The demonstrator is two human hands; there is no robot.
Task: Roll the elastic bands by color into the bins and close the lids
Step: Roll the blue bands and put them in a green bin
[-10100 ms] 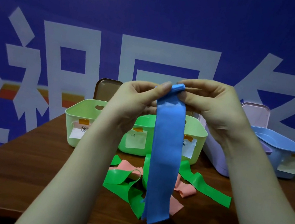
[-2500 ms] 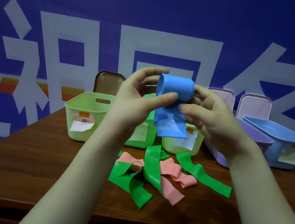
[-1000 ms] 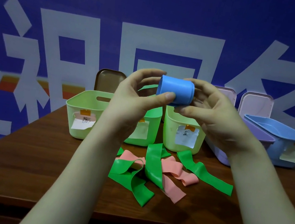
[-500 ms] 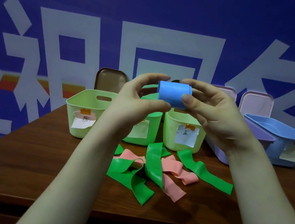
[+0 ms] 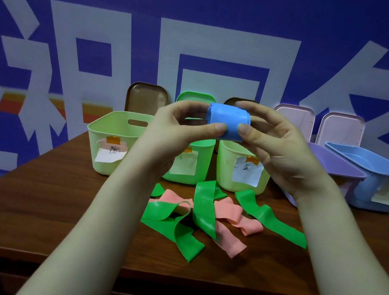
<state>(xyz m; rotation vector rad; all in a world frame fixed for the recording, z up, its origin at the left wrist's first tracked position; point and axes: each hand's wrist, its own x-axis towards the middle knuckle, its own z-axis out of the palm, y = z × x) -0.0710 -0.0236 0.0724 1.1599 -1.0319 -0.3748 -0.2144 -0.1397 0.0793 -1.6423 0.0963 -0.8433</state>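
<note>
The blue band (image 5: 228,120) is wound into a short, thick roll with smooth matte sides. It is held up in the air above the middle of the table (image 5: 49,199), in front of the bins. The left hand (image 5: 178,129) pinches its left end and the right hand (image 5: 274,145) pinches its right end. Both thumbs press the near side and the fingers curl over the top.

Below, loose green bands (image 5: 203,211) and pink bands (image 5: 230,244) lie tangled on the near half of the table. Behind them stand three labelled bins in a row: a pale green bin (image 5: 110,132) on the left, a green bin (image 5: 203,159) in the middle and another pale green bin (image 5: 225,171) just right of it. Farther right sit a purple bin (image 5: 336,164) and a blue bin (image 5: 373,189). Lids (image 5: 146,97) lean upright against the far wall.
</note>
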